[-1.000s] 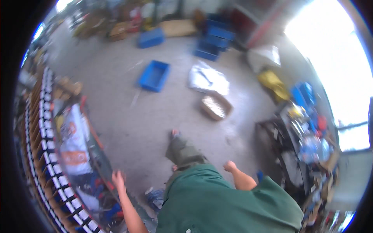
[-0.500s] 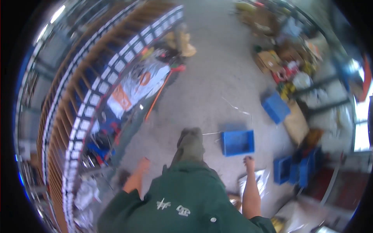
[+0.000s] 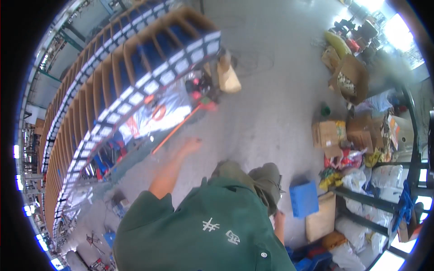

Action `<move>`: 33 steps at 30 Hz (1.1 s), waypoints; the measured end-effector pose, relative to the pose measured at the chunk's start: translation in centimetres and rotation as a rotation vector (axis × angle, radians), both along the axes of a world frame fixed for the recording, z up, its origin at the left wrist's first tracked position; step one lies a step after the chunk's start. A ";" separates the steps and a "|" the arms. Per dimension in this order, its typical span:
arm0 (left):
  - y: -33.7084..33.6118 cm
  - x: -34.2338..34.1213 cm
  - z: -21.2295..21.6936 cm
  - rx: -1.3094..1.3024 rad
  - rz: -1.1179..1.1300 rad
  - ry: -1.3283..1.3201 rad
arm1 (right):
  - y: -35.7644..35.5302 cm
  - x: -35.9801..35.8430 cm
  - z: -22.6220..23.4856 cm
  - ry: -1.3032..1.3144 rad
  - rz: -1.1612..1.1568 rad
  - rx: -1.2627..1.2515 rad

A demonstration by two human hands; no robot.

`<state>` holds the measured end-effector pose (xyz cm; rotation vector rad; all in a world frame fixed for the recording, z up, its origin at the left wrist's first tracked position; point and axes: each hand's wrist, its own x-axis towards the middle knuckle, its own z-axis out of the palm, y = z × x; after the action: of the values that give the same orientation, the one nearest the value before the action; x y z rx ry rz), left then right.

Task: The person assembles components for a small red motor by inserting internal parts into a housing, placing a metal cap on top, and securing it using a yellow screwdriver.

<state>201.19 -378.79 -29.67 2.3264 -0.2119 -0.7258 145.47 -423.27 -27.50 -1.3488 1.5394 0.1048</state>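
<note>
No handling shows: nothing is visible in either hand. The right hand (image 3: 279, 217), at 3 o'clock, is partly hidden; I cannot tell its grip. The left hand (image 3: 192, 143), near 12, is too blurred to judge. Beyond lie a blue box (image 3: 304, 199) at 3 and an orange pole (image 3: 176, 128) at 11. Since the earlier frame, the left arm reaches further forward; the open blue tray no longer shows ahead of the right hand.

The left hand (image 3: 193, 143) is blurred; the right hand (image 3: 280, 217) is too small to read, its forearm (image 3: 280, 231) partly hidden by the green shirt (image 3: 190, 235). The lower edge cuts off the blue bins (image 3: 318, 261); pale pieces (image 3: 346, 85) in the carton (image 3: 360, 80) are indistinct.
</note>
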 end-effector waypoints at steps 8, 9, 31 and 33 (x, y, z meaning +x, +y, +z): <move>-38.9 25.2 16.5 -0.137 -0.174 -0.217 | -24.5 10.8 -8.0 -0.034 1.183 -0.415; -43.1 24.8 17.1 -0.280 -0.011 -0.059 | -30.4 12.4 -8.3 0.176 0.867 -0.154; -70.4 97.2 5.0 -0.028 0.707 0.314 | -91.8 128.5 -3.4 0.157 0.797 -0.103; -73.8 111.3 6.9 0.049 0.508 -0.023 | -89.5 135.0 -6.4 0.263 0.626 0.041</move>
<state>312.50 -452.61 -22.79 2.2933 0.3805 -0.4500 280.46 -512.81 -33.90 -1.7951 1.2586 0.7223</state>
